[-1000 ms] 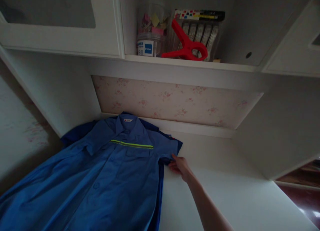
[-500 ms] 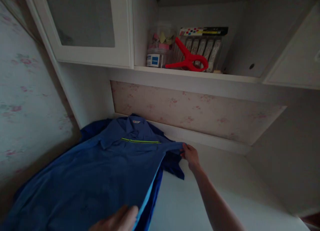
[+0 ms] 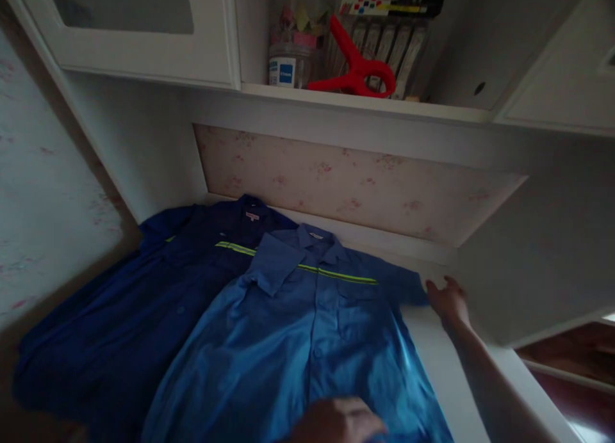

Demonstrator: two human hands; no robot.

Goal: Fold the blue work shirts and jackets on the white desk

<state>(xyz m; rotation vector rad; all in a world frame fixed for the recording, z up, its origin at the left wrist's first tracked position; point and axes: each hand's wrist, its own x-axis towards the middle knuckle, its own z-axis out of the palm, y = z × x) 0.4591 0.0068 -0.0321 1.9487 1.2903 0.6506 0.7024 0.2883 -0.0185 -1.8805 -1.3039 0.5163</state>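
A lighter blue short-sleeved work shirt (image 3: 283, 331) with a yellow-green chest stripe lies front up on the white desk. It partly overlaps a darker blue work shirt (image 3: 158, 289) on its left. At the end of the lighter shirt's right-hand sleeve (image 3: 401, 283), my right hand (image 3: 449, 299) has its fingers apart and holds nothing. My left hand (image 3: 339, 420) is over the lower front of the lighter shirt, at the bottom edge of view. Blur hides whether its fingers grip the cloth.
Above the desk (image 3: 432, 353), an open shelf (image 3: 365, 100) holds a red spring clamp (image 3: 355, 72), clear plastic jars (image 3: 291, 62) and a boxed set (image 3: 391, 40). A cabinet side panel (image 3: 519, 251) stands at right, a flowered wall (image 3: 43, 193) at left.
The lighter shirt has shifted right off the darker one, uncovering it. Both hands moved right. My right hand has let go of the sleeve. The view has tilted down.
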